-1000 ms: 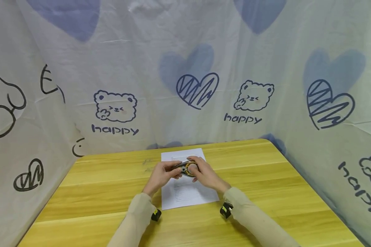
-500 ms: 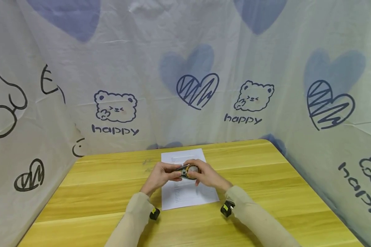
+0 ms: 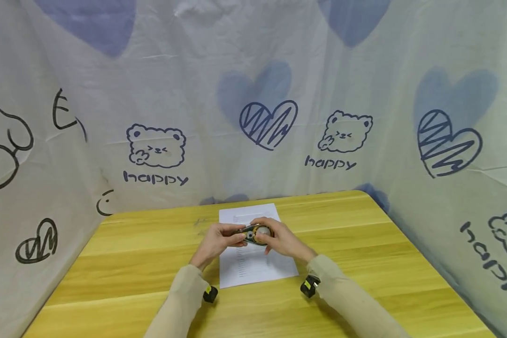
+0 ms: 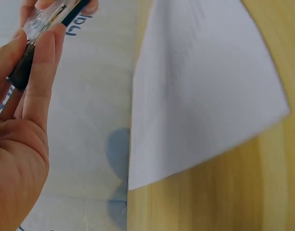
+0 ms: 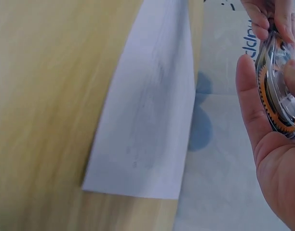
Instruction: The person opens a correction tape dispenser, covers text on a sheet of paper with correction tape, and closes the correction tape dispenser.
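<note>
Tape dispenser (image 3: pixel 255 233) held up over the sheet (image 3: pixel 257 265), long axis running left to right between the hands, narrow left end pinched in the left hand's (image 3: pixel 215 241) fingers, round right end gripped by the right hand (image 3: pixel 282 239), neither nearer.

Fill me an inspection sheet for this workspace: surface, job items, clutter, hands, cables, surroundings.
Surface: yellow wood-grain table, faint marks left of the sheet.
Job items: printed sheet flat on the table; clear-cased dispenser with orange gear, held above the sheet.
Clutter: nothing seen.
Hands: left hand pinches the dispenser's narrow end; right hand holds its round end, thumb on its face.
Cables: nothing seen.
Surroundings: pale printed cloth behind the table and at both sides.
</note>
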A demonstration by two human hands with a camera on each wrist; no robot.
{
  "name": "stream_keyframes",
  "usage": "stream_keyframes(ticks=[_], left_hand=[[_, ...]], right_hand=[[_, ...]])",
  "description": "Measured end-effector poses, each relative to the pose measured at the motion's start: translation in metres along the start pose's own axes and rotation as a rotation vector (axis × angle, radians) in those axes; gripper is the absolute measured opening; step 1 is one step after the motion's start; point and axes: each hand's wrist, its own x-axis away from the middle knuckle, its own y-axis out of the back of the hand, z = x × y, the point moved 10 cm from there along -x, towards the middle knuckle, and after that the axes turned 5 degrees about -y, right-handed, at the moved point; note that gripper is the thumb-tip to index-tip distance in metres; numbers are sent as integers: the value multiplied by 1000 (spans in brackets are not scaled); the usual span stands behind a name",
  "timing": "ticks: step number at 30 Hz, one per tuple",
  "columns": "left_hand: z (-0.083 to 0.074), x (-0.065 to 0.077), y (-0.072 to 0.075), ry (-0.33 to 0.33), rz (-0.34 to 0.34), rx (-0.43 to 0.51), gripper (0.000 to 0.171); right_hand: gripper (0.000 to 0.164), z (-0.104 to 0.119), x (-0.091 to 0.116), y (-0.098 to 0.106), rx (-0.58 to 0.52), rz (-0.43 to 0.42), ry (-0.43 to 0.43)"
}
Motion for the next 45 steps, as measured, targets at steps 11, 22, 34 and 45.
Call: stream_keyframes(ticks=[11, 22, 34, 45], left_hand=[[2, -2, 9, -8, -60, 45, 42], [1, -3, 18, -46, -102, 15, 40], [-4, 4, 51, -4, -276, -402, 31], [-3, 4, 77, 61, -323, -624, 23]], right_hand=[[40, -3, -3, 4, -44, -29, -65], [41, -6, -2, 14, -28, -83, -91], [41, -14, 2, 20, -21, -115, -170], [36, -28, 1, 31, -17, -174, -230]])
